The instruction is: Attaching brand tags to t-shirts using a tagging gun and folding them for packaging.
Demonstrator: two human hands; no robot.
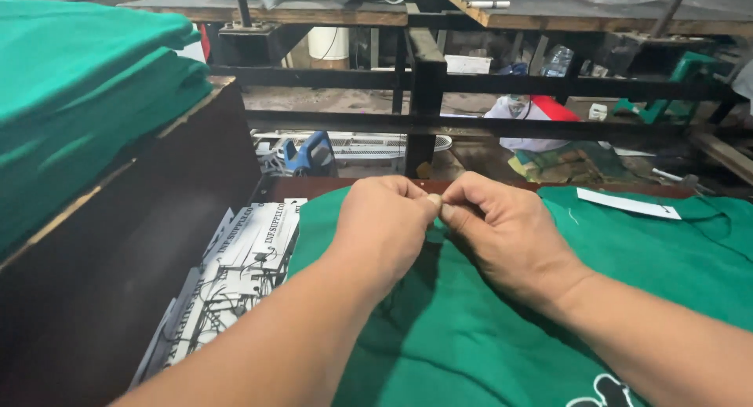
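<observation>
A green garment (471, 336) lies spread in front of me on a dark wooden surface. My left hand (384, 223) and my right hand (498, 227) meet over its far edge, fingertips pinched together on a small bit of the green cloth near the collar. What sits between the fingertips is too small to tell. A white printed mark (604, 391) shows at the garment's near edge. A white paper tag (627, 204) lies on the cloth to the right of my right hand.
A pile of white hang tags with black strings (235, 274) lies left of the garment. A tall stack of folded green garments (70, 93) rests on a dark board at the left. Black metal rails (427, 85) and floor clutter lie beyond.
</observation>
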